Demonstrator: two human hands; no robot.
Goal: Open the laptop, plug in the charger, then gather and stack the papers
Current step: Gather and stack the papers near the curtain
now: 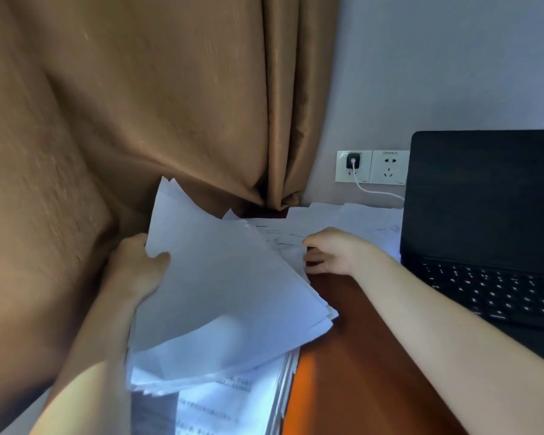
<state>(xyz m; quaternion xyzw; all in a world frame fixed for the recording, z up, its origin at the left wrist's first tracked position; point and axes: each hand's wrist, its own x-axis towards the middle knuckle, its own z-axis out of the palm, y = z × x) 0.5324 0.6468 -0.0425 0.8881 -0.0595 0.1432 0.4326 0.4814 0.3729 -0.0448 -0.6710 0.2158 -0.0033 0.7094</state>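
White limp papers (226,277) fan, pinched in the left hand (139,268), left of the open black laptop (484,215); right hand (333,251) curls at flat sheets (296,230) on the glossy desk (358,356), grip unclear.

Brown curtain (139,105) left; grey wall (453,58) behind; reddish desk (358,356).

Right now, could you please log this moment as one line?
stage: gathering | left hand: holds lifted sheaf | right hand: at edge of loose sheets | laptop: open | charger: plugged in
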